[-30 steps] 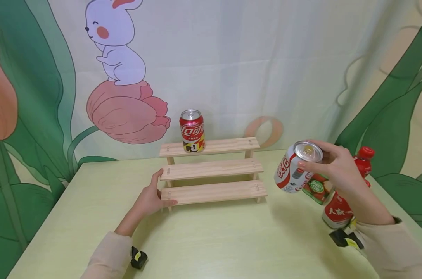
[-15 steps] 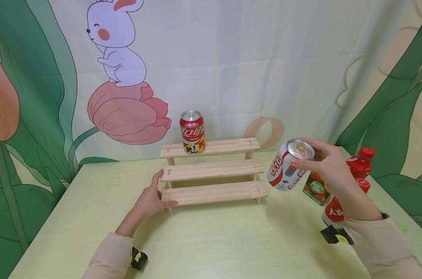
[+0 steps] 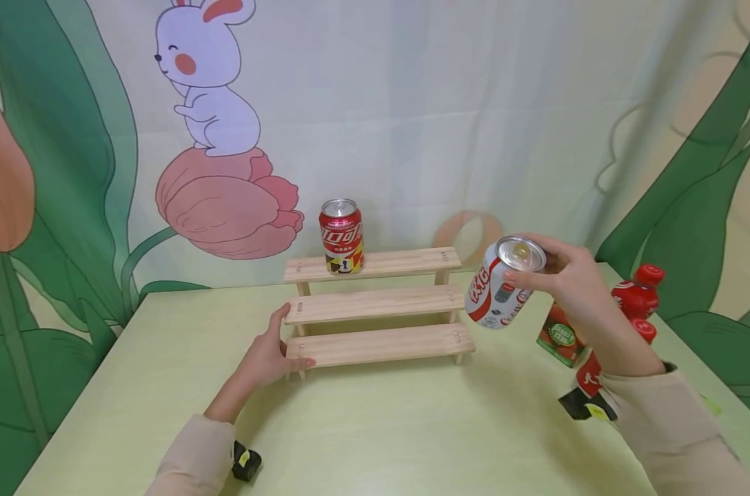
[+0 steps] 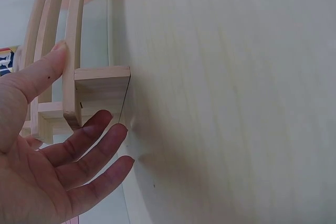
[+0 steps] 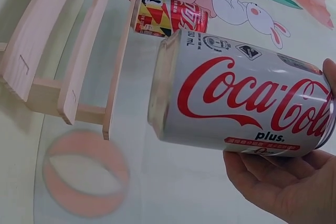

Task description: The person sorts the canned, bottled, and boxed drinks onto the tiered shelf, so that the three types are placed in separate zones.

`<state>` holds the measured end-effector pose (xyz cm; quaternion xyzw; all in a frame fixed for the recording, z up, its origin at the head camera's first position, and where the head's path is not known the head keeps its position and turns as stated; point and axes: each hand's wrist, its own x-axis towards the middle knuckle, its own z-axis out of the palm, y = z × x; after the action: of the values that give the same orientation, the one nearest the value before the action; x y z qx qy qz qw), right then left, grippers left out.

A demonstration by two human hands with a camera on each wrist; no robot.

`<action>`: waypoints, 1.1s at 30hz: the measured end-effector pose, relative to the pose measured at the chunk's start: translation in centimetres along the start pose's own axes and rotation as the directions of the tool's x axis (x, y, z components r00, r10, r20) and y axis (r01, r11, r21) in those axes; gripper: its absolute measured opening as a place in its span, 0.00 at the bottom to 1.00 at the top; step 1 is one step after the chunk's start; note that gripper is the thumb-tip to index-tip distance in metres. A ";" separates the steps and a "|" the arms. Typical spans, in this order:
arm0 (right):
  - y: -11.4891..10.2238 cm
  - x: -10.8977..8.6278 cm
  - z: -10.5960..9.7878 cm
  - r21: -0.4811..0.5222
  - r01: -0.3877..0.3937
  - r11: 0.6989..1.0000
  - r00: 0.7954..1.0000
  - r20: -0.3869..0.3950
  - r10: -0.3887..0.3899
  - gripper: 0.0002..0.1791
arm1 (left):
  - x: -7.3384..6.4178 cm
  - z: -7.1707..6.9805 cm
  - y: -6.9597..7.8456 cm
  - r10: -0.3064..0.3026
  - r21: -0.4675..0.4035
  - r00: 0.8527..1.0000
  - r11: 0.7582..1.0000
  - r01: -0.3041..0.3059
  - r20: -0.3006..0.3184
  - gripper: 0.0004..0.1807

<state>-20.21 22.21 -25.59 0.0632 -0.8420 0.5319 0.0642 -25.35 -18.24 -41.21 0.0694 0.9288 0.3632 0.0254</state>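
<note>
My right hand [image 3: 570, 286] grips a white and red Coca-Cola Plus can [image 3: 495, 296] near its top. The can is tilted and held in the air just right of a three-tier wooden display rack [image 3: 381, 346]. In the right wrist view, the lettering on the white can [image 5: 247, 98] faces the camera. At the rack's left end is my left hand [image 3: 266, 355], its thumb on the lowest board and its index finger by the middle board. The left wrist view shows the other fingers [image 4: 97, 182] loosely bent beside the rack's end. A red cola can [image 3: 340, 238] stands upright on the top board.
On the right of the table [image 3: 362, 434], partly behind my right forearm, are red-capped bottles [image 3: 638, 293] and a green and orange carton [image 3: 560, 336]. A curtain [image 3: 375, 124] printed with a rabbit and flowers hangs behind the rack.
My right hand has carried the white can leftward and slightly up, closer to the rack. The left hand and the red can have stayed in place.
</note>
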 end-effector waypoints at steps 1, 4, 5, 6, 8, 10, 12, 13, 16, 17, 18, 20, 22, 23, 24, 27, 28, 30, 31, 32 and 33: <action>-0.2 0.1 0.1 0.001 0.001 1.000 1.000 0.004 -0.001 0.34 | 0.0 0.0 0.0 0.001 0.002 1.000 1.000 -0.001 0.000 0.59; -0.5 0.5 0.5 0.001 0.021 1.000 1.000 0.012 -0.021 0.33 | 0.0 0.0 0.0 0.002 0.004 1.000 1.000 -0.002 0.002 0.59; -0.6 0.6 0.7 0.003 0.031 1.000 0.999 0.013 -0.031 0.33 | 0.0 0.1 -0.1 0.001 0.003 1.000 1.000 -0.001 0.002 0.59; -0.7 0.7 0.8 0.009 0.042 0.999 0.999 0.012 -0.042 0.32 | 0.0 0.1 -0.1 -0.001 0.003 1.000 1.000 0.001 0.003 0.59; -0.7 1.0 1.1 0.031 0.058 0.998 0.998 0.014 -0.059 0.32 | 0.0 0.2 -0.2 -0.001 0.003 1.000 1.000 0.001 0.003 0.59; -0.7 1.2 1.2 0.049 0.069 0.996 0.997 0.016 -0.070 0.32 | 0.0 0.2 -0.1 -0.005 0.002 1.000 1.000 0.005 0.002 0.59; -0.8 1.4 1.4 0.068 0.074 0.995 0.997 0.019 -0.075 0.32 | 0.0 0.2 -0.1 -0.007 0.002 1.000 1.000 0.007 0.003 0.59; -0.8 1.5 1.4 0.073 0.075 0.995 0.997 0.019 -0.076 0.32 | 0.0 0.2 -0.1 -0.007 0.002 1.000 1.000 0.007 0.003 0.59; -1.0 1.9 1.6 0.069 0.073 0.995 0.997 0.024 -0.075 0.32 | 0.0 0.1 0.0 -0.009 0.000 1.000 1.000 0.009 0.003 0.59; -1.2 2.0 1.7 0.066 0.068 0.995 0.997 0.027 -0.070 0.33 | 0.0 0.1 0.0 -0.009 -0.001 1.000 1.000 0.009 0.003 0.59; -1.3 2.1 1.7 0.062 0.067 0.996 0.997 0.028 -0.069 0.33 | 0.0 0.0 0.0 -0.009 0.000 1.000 1.000 0.009 0.003 0.59; -1.4 2.3 1.8 0.062 0.065 0.996 0.997 0.033 -0.068 0.33 | 0.0 0.0 0.0 -0.011 0.001 1.000 1.000 0.011 0.005 0.59; -1.5 2.5 2.0 0.064 0.070 0.996 0.997 0.035 -0.072 0.33 | 0.1 0.0 0.0 -0.013 0.003 1.000 1.000 0.013 0.008 0.59; -1.6 2.6 2.0 0.066 0.072 0.995 0.997 0.036 -0.074 0.33 | 0.1 0.0 0.0 -0.015 0.003 1.000 1.000 0.015 0.009 0.59; -1.6 2.7 2.1 0.073 0.073 0.995 0.996 0.041 -0.076 0.33 | 0.1 -0.1 0.1 -0.016 0.004 1.000 1.000 0.016 0.010 0.59; -1.8 3.0 2.2 0.092 0.074 0.993 0.996 0.050 -0.079 0.32 | 0.0 -0.1 0.1 -0.019 0.001 1.000 1.000 0.019 0.012 0.59; -1.9 3.2 2.2 0.101 0.072 0.992 0.996 0.053 -0.078 0.32 | 0.0 -0.1 0.1 -0.020 -0.001 1.000 1.000 0.020 0.012 0.59; -2.0 3.4 2.3 0.117 0.069 0.991 0.995 0.057 -0.076 0.32 | 0.0 -0.1 0.2 -0.019 -0.004 1.000 1.000 0.020 0.014 0.59; -2.1 3.5 2.4 0.124 0.069 0.990 0.995 0.057 -0.077 0.32 | 0.0 -0.1 0.2 -0.019 -0.005 1.000 1.000 0.019 0.014 0.59; -2.2 3.6 2.4 0.129 0.070 0.989 0.995 0.058 -0.078 0.31 | -0.1 -0.1 0.2 -0.018 -0.005 1.000 1.000 0.018 0.014 0.59; -2.2 3.7 2.5 0.133 0.070 0.989 0.995 0.057 -0.078 0.31 | -0.1 -0.1 0.2 -0.016 -0.005 1.000 1.000 0.016 0.013 0.59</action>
<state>-23.55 18.86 -24.01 0.1151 -0.8040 0.5810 0.0533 -25.28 -18.16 -41.01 0.0642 0.9281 0.3651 0.0346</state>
